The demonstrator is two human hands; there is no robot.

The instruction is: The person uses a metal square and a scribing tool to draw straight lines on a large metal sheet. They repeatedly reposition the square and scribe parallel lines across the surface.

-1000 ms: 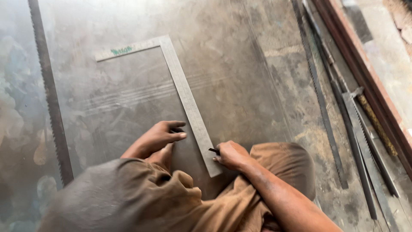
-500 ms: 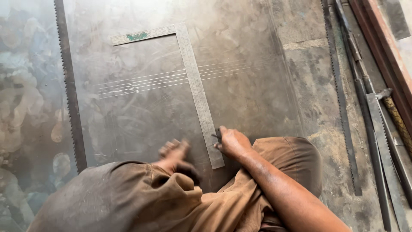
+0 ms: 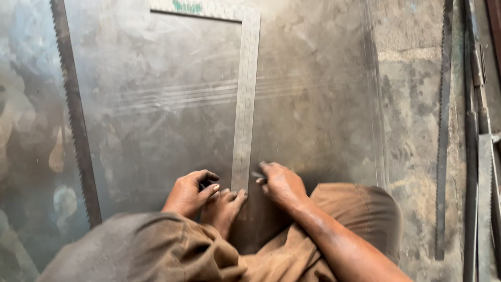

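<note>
A steel L-shaped square [image 3: 245, 104] lies flat on a large grey metal sheet [image 3: 156, 130], its long arm running toward me. My right hand [image 3: 281, 184] sits at the right edge of the arm's near end, pinching a small dark pointed marking tool [image 3: 258, 175] against it. My left hand [image 3: 189, 194] rests curled on the sheet just left of the arm. Something dark shows under its fingers, too small to identify. My bare foot [image 3: 224, 209] presses beside the square's near end, between both hands. Brown trousers [image 3: 344, 219] cover my knees.
A long toothed saw blade [image 3: 73, 120] lies along the sheet's left side. On the right, past the sheet's edge, are bare concrete floor [image 3: 412, 104], another long toothed blade [image 3: 443, 130] and several metal bars and strips [image 3: 482, 156].
My head moved closer, so the square now looks nearly upright in view. My left hand drew back from the square's arm to beside my foot. My right hand stayed at the arm's near end.
</note>
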